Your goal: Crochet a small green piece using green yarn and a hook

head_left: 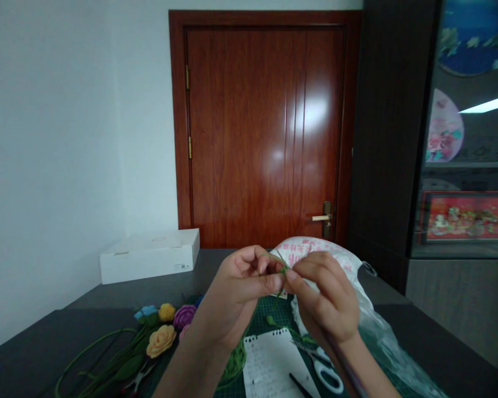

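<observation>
My left hand (236,290) and my right hand (326,296) meet in front of me above a dark table (45,342). Both pinch a small green piece of yarn work (283,275) between thumb and fingers. A thin green strand (279,298) hangs down from it. A thin rod, perhaps a crochet hook (344,362), runs along my right wrist. Below the hands lie a green cutting mat (269,315), a white spiral notepad (269,365), a black pen (301,385) and white-handled scissors (326,373).
Crocheted flowers (161,326) with long green stems (95,359) lie at the left. A white flat box (149,255) sits at the table's far corner. A printed plastic bag (357,282) lies behind my right hand. A brown door (265,132) and a dark cabinet (460,138) stand beyond.
</observation>
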A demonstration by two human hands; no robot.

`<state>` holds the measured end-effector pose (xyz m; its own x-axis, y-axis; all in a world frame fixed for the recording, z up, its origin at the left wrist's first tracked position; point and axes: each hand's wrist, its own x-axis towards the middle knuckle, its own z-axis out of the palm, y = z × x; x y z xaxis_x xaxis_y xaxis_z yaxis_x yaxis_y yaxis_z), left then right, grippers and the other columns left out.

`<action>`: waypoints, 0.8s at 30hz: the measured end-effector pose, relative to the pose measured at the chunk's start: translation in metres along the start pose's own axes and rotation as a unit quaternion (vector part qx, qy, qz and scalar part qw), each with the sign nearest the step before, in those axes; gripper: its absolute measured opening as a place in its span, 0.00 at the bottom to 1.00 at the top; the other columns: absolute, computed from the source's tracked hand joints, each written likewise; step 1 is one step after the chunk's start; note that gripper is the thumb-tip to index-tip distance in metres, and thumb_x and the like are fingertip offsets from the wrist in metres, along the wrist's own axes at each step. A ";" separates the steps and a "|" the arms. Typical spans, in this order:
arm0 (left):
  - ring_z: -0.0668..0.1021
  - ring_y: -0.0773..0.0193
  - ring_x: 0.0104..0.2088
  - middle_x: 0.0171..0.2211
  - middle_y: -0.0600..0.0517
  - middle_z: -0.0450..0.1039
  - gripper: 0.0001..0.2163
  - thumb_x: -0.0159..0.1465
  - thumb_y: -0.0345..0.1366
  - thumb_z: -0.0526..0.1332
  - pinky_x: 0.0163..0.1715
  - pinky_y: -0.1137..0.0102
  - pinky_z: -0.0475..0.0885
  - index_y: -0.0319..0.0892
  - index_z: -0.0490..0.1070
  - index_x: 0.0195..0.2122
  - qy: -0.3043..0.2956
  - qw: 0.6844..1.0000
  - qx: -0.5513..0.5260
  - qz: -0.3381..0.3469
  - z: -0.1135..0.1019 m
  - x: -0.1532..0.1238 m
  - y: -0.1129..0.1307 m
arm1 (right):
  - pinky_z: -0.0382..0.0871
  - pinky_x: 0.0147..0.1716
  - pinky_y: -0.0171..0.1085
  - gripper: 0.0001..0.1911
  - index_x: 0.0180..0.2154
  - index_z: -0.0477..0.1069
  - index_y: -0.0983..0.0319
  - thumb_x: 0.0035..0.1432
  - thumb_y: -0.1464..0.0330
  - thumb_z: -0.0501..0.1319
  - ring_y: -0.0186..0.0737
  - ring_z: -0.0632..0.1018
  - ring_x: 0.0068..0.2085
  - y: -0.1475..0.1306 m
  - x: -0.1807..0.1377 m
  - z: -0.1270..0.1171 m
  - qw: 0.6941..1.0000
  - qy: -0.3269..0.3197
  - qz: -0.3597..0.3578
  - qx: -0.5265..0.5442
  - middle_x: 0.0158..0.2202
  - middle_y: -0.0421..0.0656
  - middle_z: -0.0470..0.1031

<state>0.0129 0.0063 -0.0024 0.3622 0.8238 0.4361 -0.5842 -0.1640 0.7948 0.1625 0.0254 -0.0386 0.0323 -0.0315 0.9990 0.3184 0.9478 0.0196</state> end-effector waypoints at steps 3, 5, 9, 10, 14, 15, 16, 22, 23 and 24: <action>0.72 0.70 0.30 0.26 0.55 0.70 0.16 0.48 0.21 0.74 0.34 0.74 0.68 0.40 0.65 0.25 -0.037 0.993 -0.085 -0.078 0.001 0.000 -0.004 | 0.71 0.36 0.45 0.11 0.43 0.76 0.53 0.63 0.74 0.63 0.41 0.76 0.32 -0.003 -0.002 0.002 0.997 0.040 0.004 0.062 0.30 0.39 0.77; 0.73 0.68 0.30 0.26 0.55 0.69 0.16 0.48 0.21 0.74 0.36 0.72 0.68 0.41 0.66 0.26 -0.044 0.988 -0.107 -0.100 0.000 0.001 -0.005 | 0.70 0.33 0.44 0.05 0.41 0.74 0.54 0.67 0.69 0.61 0.41 0.75 0.31 -0.006 -0.001 0.007 0.976 0.086 0.091 0.178 0.28 0.38 0.73; 0.75 0.64 0.33 0.28 0.51 0.72 0.14 0.50 0.23 0.72 0.40 0.68 0.69 0.42 0.66 0.25 -0.079 0.988 -0.099 -0.090 -0.004 0.001 -0.002 | 0.67 0.30 0.39 0.07 0.37 0.70 0.55 0.70 0.64 0.57 0.39 0.72 0.28 -0.012 0.008 0.012 0.887 0.116 0.262 0.361 0.25 0.37 0.70; 0.75 0.63 0.33 0.27 0.51 0.72 0.14 0.51 0.23 0.72 0.40 0.67 0.69 0.42 0.66 0.24 -0.089 0.988 -0.093 -0.087 -0.005 0.001 -0.001 | 0.67 0.30 0.38 0.08 0.36 0.69 0.56 0.70 0.63 0.57 0.38 0.71 0.27 -0.013 0.010 0.012 0.866 0.111 0.291 0.391 0.25 0.37 0.69; 0.75 0.62 0.34 0.30 0.50 0.75 0.11 0.51 0.25 0.72 0.40 0.66 0.67 0.41 0.69 0.23 -0.075 0.996 0.001 -0.037 -0.011 0.002 0.002 | 0.63 0.28 0.36 0.13 0.30 0.67 0.58 0.68 0.62 0.58 0.35 0.65 0.25 -0.013 0.015 0.009 0.810 0.070 0.369 0.451 0.22 0.36 0.64; 0.75 0.62 0.34 0.30 0.50 0.75 0.11 0.51 0.25 0.72 0.39 0.67 0.67 0.40 0.70 0.23 -0.060 0.997 0.042 -0.015 -0.012 0.002 0.003 | 0.63 0.28 0.36 0.13 0.30 0.67 0.58 0.68 0.61 0.59 0.35 0.64 0.25 -0.013 0.015 0.010 0.803 0.056 0.381 0.454 0.22 0.35 0.63; 0.74 0.62 0.33 0.30 0.50 0.75 0.11 0.51 0.25 0.73 0.38 0.68 0.66 0.40 0.70 0.22 -0.044 0.996 0.081 0.006 -0.013 0.003 0.003 | 0.62 0.28 0.35 0.13 0.31 0.68 0.58 0.67 0.60 0.59 0.35 0.64 0.24 -0.013 0.014 0.011 0.799 0.044 0.391 0.454 0.22 0.35 0.64; 0.70 0.65 0.30 0.26 0.55 0.71 0.13 0.51 0.26 0.73 0.33 0.70 0.63 0.41 0.67 0.23 0.022 0.989 0.139 0.036 -0.009 0.002 0.002 | 0.70 0.41 0.39 0.09 0.34 0.74 0.58 0.63 0.60 0.66 0.40 0.76 0.38 -0.010 0.005 0.022 0.872 0.066 0.341 0.345 0.35 0.41 0.75; 0.69 0.66 0.30 0.26 0.55 0.71 0.13 0.51 0.26 0.73 0.33 0.70 0.63 0.41 0.66 0.23 0.022 0.990 0.138 0.032 -0.007 0.002 0.002 | 0.70 0.44 0.40 0.08 0.34 0.75 0.58 0.63 0.61 0.66 0.41 0.77 0.41 -0.009 0.004 0.022 0.886 0.075 0.328 0.318 0.35 0.41 0.76; 0.69 0.65 0.30 0.26 0.55 0.71 0.14 0.52 0.27 0.72 0.33 0.70 0.63 0.42 0.65 0.24 0.020 0.989 0.141 0.030 -0.007 0.002 0.002 | 0.70 0.45 0.41 0.07 0.34 0.75 0.57 0.64 0.61 0.66 0.42 0.77 0.41 -0.009 0.003 0.022 0.894 0.081 0.323 0.299 0.35 0.41 0.77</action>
<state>0.0077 0.0113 -0.0030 0.3009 0.8282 0.4727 -0.3760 -0.3525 0.8569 0.1390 0.0241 -0.0350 0.1785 0.5846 0.7914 -0.3786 0.7832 -0.4932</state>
